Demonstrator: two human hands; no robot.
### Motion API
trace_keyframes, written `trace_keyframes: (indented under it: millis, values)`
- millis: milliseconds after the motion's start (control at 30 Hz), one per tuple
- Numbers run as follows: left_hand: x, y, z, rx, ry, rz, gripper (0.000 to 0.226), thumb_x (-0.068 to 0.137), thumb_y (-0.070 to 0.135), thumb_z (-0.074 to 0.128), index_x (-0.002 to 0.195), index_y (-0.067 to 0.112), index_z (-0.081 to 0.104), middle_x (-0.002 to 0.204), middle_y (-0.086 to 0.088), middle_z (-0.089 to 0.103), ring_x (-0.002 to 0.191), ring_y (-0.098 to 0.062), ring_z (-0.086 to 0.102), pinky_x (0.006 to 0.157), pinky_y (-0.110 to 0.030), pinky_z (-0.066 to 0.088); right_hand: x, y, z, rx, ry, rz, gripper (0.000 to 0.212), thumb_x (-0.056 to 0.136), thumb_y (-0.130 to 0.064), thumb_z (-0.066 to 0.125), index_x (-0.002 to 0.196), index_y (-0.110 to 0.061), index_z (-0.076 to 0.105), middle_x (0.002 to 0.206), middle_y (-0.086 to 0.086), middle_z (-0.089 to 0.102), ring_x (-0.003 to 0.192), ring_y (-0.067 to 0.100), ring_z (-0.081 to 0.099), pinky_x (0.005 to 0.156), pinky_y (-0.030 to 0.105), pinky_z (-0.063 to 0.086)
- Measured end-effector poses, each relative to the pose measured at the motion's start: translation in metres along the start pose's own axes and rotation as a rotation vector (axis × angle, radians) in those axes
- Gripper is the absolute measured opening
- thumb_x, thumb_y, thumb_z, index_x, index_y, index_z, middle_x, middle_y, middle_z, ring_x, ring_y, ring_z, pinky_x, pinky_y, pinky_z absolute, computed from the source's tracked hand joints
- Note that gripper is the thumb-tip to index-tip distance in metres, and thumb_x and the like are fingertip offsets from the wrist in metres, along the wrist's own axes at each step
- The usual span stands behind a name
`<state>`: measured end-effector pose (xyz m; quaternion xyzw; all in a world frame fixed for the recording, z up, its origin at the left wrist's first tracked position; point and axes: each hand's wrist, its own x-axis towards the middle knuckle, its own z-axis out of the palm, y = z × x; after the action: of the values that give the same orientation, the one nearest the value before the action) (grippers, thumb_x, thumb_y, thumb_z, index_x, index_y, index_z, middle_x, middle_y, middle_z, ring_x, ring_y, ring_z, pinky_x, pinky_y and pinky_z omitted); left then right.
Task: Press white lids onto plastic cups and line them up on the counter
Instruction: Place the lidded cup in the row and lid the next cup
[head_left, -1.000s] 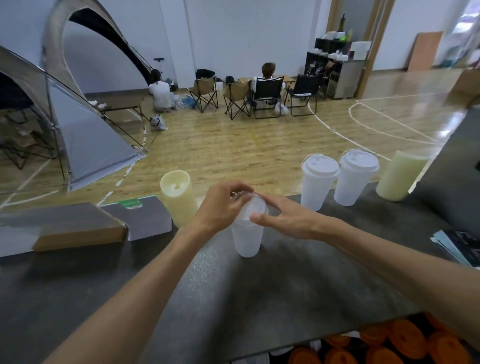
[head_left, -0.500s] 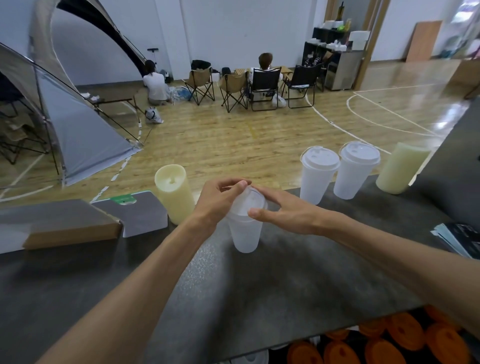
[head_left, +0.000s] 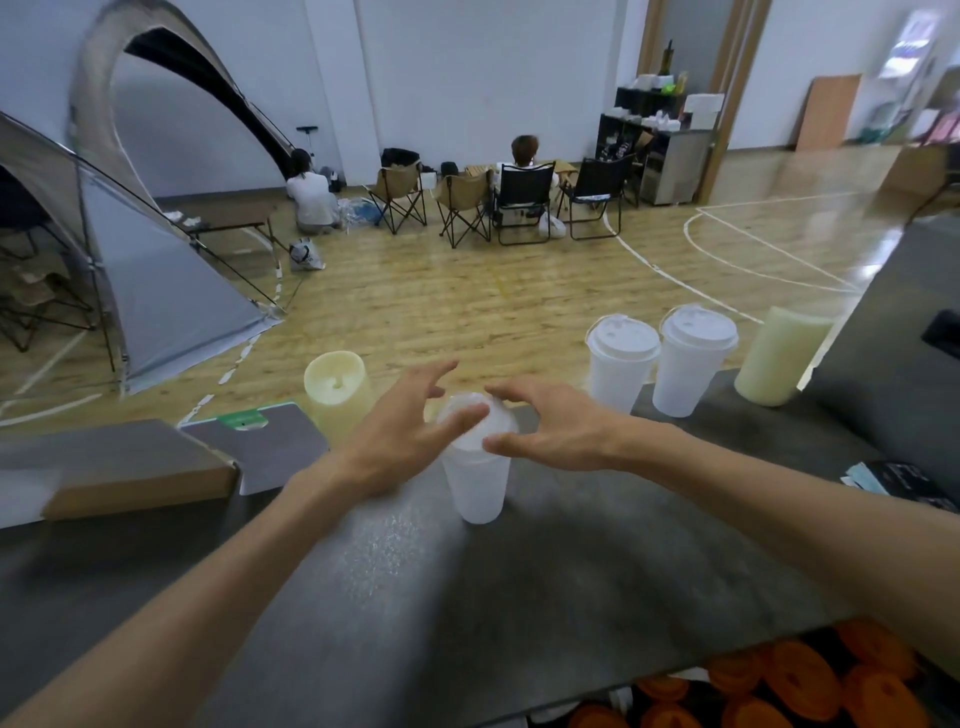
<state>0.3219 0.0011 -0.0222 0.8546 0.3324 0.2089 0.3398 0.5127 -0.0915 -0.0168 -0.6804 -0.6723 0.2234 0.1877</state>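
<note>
Nearest, below counter edge: orange round objects (head_left: 789, 675) in a cluster at lower right, too blurred to identify
Counter: dark grey speckled counter (head_left: 467, 597) spanning the lower half of the view
Cup being lidded: translucent plastic cup (head_left: 480, 486) standing upright near the middle of the counter, white lid (head_left: 483, 423) sitting on its rim
Left hand: left hand (head_left: 395, 441) spread wide just left of the cup, fingers straight and fanned, thumb lying over the left part of the lid; it grips nothing
Right hand: right hand (head_left: 550, 431) spread on the right side of the cup, thumb touching the lid's right edge, fingers arched above the far rim; whether they touch it cannot be told; it clasps nothing
Left of counter: flat cardboard box (head_left: 130, 467), with a grey box with green label (head_left: 265, 441) beside it
Behind left hand: cream pillar candle (head_left: 337, 392)
Finished cups: first lidded cup (head_left: 621, 361) and second lidded cup (head_left: 693, 358), side by side and touching at the counter's far edge, right of the hands
Far right edge: second cream candle (head_left: 779, 361), then magazines (head_left: 904, 483) lying near the right side
Floor beyond: wooden court floor (head_left: 467, 312) with white lines, grey tent (head_left: 130, 249) at left
Back wall: folding chairs (head_left: 498, 202) with two people seated near them, backs turned
</note>
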Motion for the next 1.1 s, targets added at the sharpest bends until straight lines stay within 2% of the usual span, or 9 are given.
trace_keyframes:
  millis: [67, 100, 200, 267, 367, 500, 667, 867, 1100]
  values:
    - [-0.011, -0.006, -0.007, 0.252, -0.090, 0.046, 0.098, 0.071, 0.069, 0.066, 0.151, 0.021, 0.034, 0.142, 0.010, 0.040, 0.128, -0.007, 0.044, 0.106, -0.026, 0.037, -0.001, -0.004, -0.002, -0.048, 0.000, -0.041, 0.072, 0.086, -0.056, 0.065, 0.146, -0.021, 0.044, 0.146, -0.004, 0.049, 0.133, 0.015, 0.045, 0.109, 0.031, 0.036]
    - [-0.012, -0.008, -0.007, 0.327, -0.102, 0.054, 0.096, 0.069, 0.069, 0.069, 0.148, 0.024, 0.038, 0.142, 0.010, 0.044, 0.128, -0.009, 0.046, 0.105, -0.027, 0.037, -0.001, -0.006, -0.003, -0.063, -0.002, -0.055, 0.069, 0.084, -0.060, 0.066, 0.140, -0.023, 0.050, 0.138, -0.004, 0.056, 0.125, 0.015, 0.051, 0.104, 0.031, 0.040]
    - [-0.003, -0.007, -0.004, 0.310, -0.092, 0.117, 0.067, 0.067, 0.072, 0.070, 0.122, 0.036, 0.057, 0.117, 0.016, 0.062, 0.107, -0.006, 0.057, 0.092, -0.028, 0.047, 0.001, -0.005, -0.010, -0.163, -0.017, -0.068, 0.068, 0.069, -0.073, 0.069, 0.119, -0.026, 0.062, 0.108, -0.008, 0.065, 0.099, 0.014, 0.059, 0.088, 0.038, 0.051]
    - [0.009, -0.004, -0.002, 0.297, -0.091, 0.164, 0.055, 0.066, 0.070, 0.071, 0.110, 0.040, 0.059, 0.105, 0.019, 0.063, 0.096, -0.002, 0.057, 0.086, -0.028, 0.047, 0.007, 0.001, -0.018, -0.234, -0.026, -0.039, 0.070, 0.063, -0.071, 0.072, 0.114, -0.024, 0.063, 0.105, -0.007, 0.066, 0.096, 0.016, 0.060, 0.087, 0.041, 0.051]
    - [0.035, 0.006, 0.002, 0.269, -0.086, 0.174, 0.055, 0.069, 0.055, 0.081, 0.112, 0.028, 0.063, 0.102, 0.015, 0.064, 0.091, -0.002, 0.056, 0.082, -0.024, 0.045, 0.021, 0.011, -0.040, -0.274, -0.007, 0.008, 0.074, 0.051, -0.074, 0.069, 0.108, -0.026, 0.064, 0.100, -0.008, 0.066, 0.093, 0.018, 0.060, 0.086, 0.042, 0.051]
    - [0.081, 0.019, 0.013, 0.236, -0.092, 0.133, 0.059, 0.067, 0.050, 0.084, 0.114, 0.019, 0.066, 0.103, 0.006, 0.066, 0.096, -0.013, 0.060, 0.088, -0.037, 0.051, 0.036, 0.025, -0.073, -0.299, -0.043, 0.045, 0.056, 0.066, -0.058, 0.079, 0.107, -0.023, 0.065, 0.102, -0.005, 0.066, 0.095, 0.019, 0.060, 0.088, 0.043, 0.050]
    - [0.124, 0.026, 0.026, 0.297, -0.111, 0.091, 0.061, 0.066, 0.054, 0.083, 0.113, 0.019, 0.066, 0.103, 0.002, 0.069, 0.096, -0.020, 0.063, 0.087, -0.046, 0.054, 0.055, 0.044, -0.098, -0.338, -0.090, 0.098, 0.055, 0.071, -0.056, 0.078, 0.116, -0.026, 0.066, 0.110, -0.007, 0.067, 0.099, 0.018, 0.061, 0.089, 0.045, 0.051]
    - [0.140, 0.020, 0.035, 0.260, -0.122, 0.039, 0.062, 0.067, 0.052, 0.084, 0.116, 0.019, 0.064, 0.108, 0.001, 0.068, 0.100, -0.021, 0.063, 0.090, -0.046, 0.054, 0.069, 0.058, -0.101, -0.370, -0.095, 0.120, 0.055, 0.069, -0.060, 0.077, 0.113, -0.028, 0.068, 0.105, -0.010, 0.068, 0.096, 0.018, 0.062, 0.087, 0.046, 0.053]
    - [0.139, 0.019, 0.039, 0.219, -0.149, 0.024, 0.067, 0.071, 0.052, 0.082, 0.124, 0.018, 0.060, 0.121, 0.000, 0.065, 0.110, -0.022, 0.060, 0.094, -0.045, 0.051, 0.070, 0.063, -0.101, -0.365, -0.125, 0.164, 0.066, 0.069, -0.061, 0.078, 0.120, -0.024, 0.060, 0.119, -0.006, 0.063, 0.106, 0.022, 0.058, 0.093, 0.045, 0.049]
